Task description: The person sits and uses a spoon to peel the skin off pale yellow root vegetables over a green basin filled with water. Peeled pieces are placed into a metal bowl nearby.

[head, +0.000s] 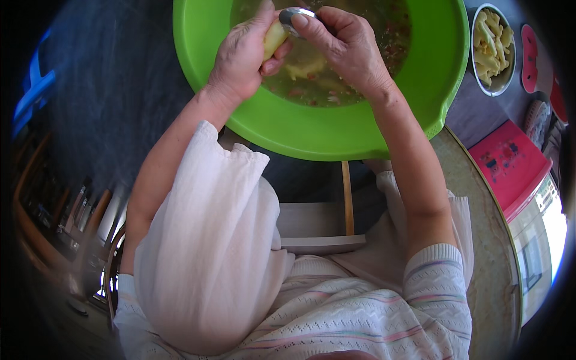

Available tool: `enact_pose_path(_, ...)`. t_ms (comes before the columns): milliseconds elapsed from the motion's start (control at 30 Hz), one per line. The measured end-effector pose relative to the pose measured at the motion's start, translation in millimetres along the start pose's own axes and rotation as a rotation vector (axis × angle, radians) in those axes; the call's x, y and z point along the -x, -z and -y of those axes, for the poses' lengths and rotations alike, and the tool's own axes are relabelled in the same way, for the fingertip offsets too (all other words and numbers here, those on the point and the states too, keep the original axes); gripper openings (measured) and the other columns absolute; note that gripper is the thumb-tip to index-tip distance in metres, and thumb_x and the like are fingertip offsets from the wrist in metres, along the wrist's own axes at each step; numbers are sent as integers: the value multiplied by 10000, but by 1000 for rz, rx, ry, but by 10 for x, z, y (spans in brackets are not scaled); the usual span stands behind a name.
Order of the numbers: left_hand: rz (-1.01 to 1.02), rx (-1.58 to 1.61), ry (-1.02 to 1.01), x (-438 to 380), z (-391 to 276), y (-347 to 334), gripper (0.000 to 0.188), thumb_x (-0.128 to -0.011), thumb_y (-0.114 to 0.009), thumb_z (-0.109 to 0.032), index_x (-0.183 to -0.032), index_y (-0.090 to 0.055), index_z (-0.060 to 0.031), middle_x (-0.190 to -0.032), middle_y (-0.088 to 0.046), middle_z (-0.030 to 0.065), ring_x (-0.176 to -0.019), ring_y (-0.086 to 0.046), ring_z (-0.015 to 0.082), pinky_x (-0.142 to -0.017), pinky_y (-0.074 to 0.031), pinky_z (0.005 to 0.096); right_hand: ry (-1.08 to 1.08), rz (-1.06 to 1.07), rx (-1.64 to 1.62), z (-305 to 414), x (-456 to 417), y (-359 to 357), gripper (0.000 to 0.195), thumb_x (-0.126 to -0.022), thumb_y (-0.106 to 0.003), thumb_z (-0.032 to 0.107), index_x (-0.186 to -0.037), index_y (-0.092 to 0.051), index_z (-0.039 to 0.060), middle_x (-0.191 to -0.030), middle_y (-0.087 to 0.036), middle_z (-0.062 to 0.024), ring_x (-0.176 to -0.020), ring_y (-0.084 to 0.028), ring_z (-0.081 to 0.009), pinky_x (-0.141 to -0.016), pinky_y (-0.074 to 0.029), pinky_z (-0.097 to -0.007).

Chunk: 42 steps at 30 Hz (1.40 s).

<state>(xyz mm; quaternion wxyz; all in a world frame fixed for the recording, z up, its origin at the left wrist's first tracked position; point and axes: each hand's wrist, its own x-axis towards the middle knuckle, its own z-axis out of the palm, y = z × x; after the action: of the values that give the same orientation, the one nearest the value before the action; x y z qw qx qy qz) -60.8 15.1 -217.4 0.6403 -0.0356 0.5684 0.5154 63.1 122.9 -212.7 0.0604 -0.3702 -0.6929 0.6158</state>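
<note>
My left hand [245,54] grips a pale yellow, peeled-looking piece of root or vegetable [274,39] over a big green plastic basin [315,135]. In my right hand [348,45] is a shiny metal spoon-like tool [299,17], its rounded end against the top of the yellow piece; its handle is hidden in the palm. Below both hands, cloudy water [333,85] fills the bottom of the basin. Small reddish and pale scraps float in it, and a larger yellow piece [306,67] lies under the surface.
Right of the basin stands a metal bowl [493,87] of pale yellow pieces [491,47]. Near it are a red and grey slipper-like item [530,56] and a red printed plastic item [508,166]. A pale cloth [211,252] covers my leg. Wooden chair-like furniture [92,216] shows at the left.
</note>
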Motion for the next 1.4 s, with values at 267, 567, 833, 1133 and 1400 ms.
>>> enact_pose_path(267,32,-203,-137,11,26,-14,514,-975,-300,-452,-1214,-533,-62,-656,-445,-5,-512,-334,46,-465,-279,180,86,-18,-57,-122,21,-4,446,-842,-628,418,-723,-584,-9,-534,-413,-20,-525,-363,-79,-470,-349,-269)
enact_pose_path(567,9,-486,-289,32,1,5,539,-967,-294,-484,-1199,-551,-70,-648,-463,-18,-545,-363,24,-475,-279,170,-59,104,-10,1,-30,111,356,-882,-605,327,-763,-612,-9,-587,-460,31,-568,-391,-51,-469,-337,-258)
enact_pose_path(833,-41,-501,-294,79,-41,-49,555,-963,-330,-475,-1164,-563,-14,-656,-478,-19,-533,-362,22,-467,-282,173,-105,97,-147,-12,-67,210,381,-882,-596,362,-796,-629,-8,-607,-507,26,-577,-414,-50,-486,-355,-250)
enact_pose_path(1133,309,196,12,0,-55,94,570,-953,-346,-484,-1273,-429,-20,-624,-433,-15,-469,-369,48,-448,-300,184,-70,-136,-16,-288,-116,159,358,-884,-604,305,-704,-595,-3,-554,-456,36,-542,-390,-38,-442,-327,-244)
enact_pose_path(1400,430,301,100,-61,-31,163,418,-971,-353,-378,-1182,-452,-31,-657,-491,18,-453,-411,85,-447,-333,208,7,-314,105,-325,-179,-77,330,-873,-627,235,-646,-528,15,-520,-377,11,-516,-338,-54,-426,-312,-256)
